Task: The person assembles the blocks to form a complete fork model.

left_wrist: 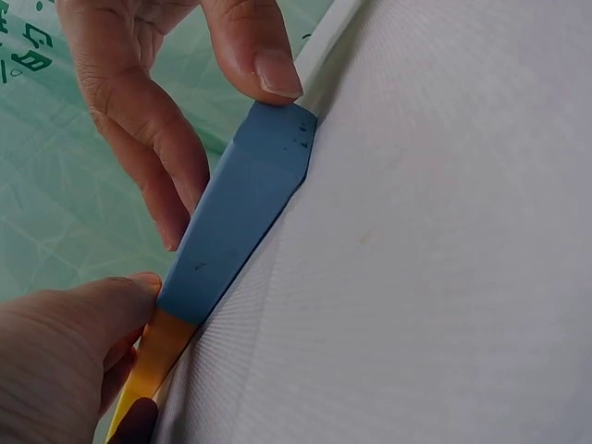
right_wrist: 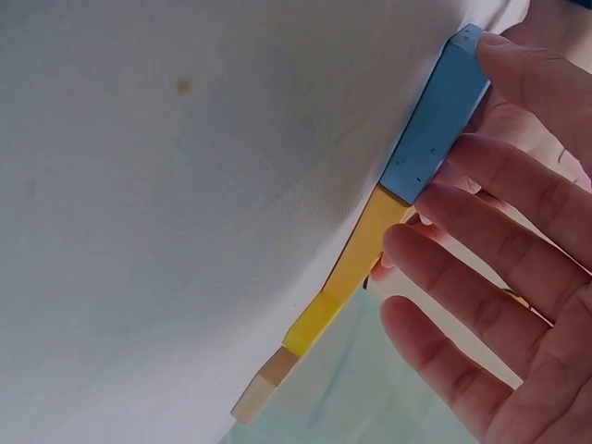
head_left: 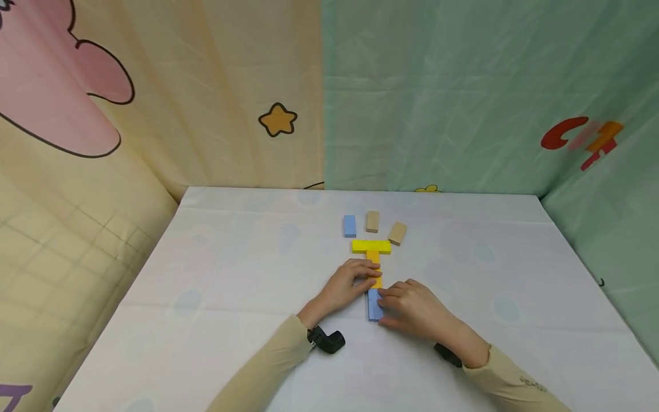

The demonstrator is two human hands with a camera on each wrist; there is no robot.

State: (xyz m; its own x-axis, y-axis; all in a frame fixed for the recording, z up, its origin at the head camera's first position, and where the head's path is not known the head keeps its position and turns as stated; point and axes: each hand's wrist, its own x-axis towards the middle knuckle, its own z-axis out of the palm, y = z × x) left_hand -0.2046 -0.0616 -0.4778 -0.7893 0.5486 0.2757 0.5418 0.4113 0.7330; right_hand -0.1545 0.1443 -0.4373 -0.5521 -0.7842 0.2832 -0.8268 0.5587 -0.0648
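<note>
A yellow bar point(head_left: 359, 246) lies crosswise at the head of an orange block point(head_left: 373, 257). From the orange block's near end a light blue block point(head_left: 374, 312) carries on toward the person, forming a T shape. My left hand point(head_left: 348, 282) pinches the orange block: its thumb point(left_wrist: 139, 289) is on the left side near the seam and its fingers cross over the top. Against the right side of the blue block lies my right hand point(head_left: 416, 306), its fingers extended; the thumb point(right_wrist: 507, 57) touches the corner at the near end.
Beyond the yellow bar lie a small blue block point(head_left: 349, 226), a tan block point(head_left: 372, 221) and a second, slanted tan block point(head_left: 398, 233) close to the bar's right end. A white cloth covers the table point(head_left: 206, 263). Patterned curtains point(head_left: 437, 97) hang behind its far edge.
</note>
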